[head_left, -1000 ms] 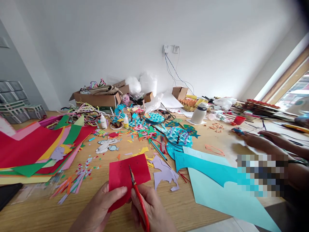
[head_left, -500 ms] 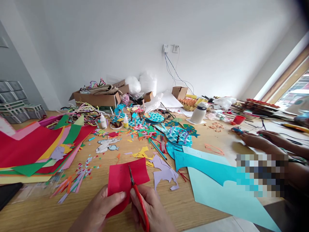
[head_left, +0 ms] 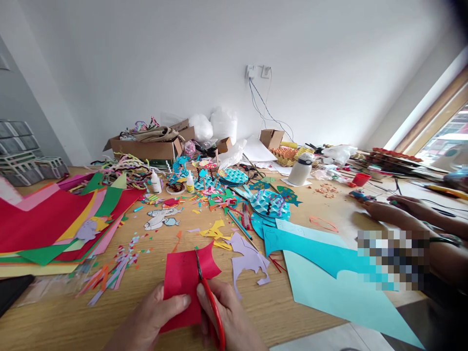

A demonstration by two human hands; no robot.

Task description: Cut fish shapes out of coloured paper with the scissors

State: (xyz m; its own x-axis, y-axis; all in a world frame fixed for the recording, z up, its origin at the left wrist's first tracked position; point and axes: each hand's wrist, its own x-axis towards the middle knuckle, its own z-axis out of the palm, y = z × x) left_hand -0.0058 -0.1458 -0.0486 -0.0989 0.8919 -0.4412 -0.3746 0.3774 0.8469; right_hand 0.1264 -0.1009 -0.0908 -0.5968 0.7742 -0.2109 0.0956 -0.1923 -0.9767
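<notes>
My left hand (head_left: 164, 307) pinches the left side of a sheet of red paper (head_left: 181, 278), thumb on top. Red-handled scissors (head_left: 214, 307) are in my right hand (head_left: 226, 304), their dark blades lying over the upper part of the sheet and pointing away from me. The blades look closed or nearly so. The right edge of the paper curls beside them. Just beyond the hands lie a lilac paper scrap (head_left: 248, 256) and yellow scraps (head_left: 215, 230) on the wooden table.
Coloured sheets (head_left: 32, 219) are stacked at the left, paper strips (head_left: 117, 268) nearby. Pale blue paper (head_left: 321, 292) spreads at the right, where another person's hands (head_left: 398, 214) rest. Glue bottles (head_left: 190, 183), a white bottle (head_left: 300, 170) and a cardboard box (head_left: 146, 148) stand farther back.
The right part of the red sheet has bent and shifted slightly leftward and nearer. My hands and the scissors have hardly moved.
</notes>
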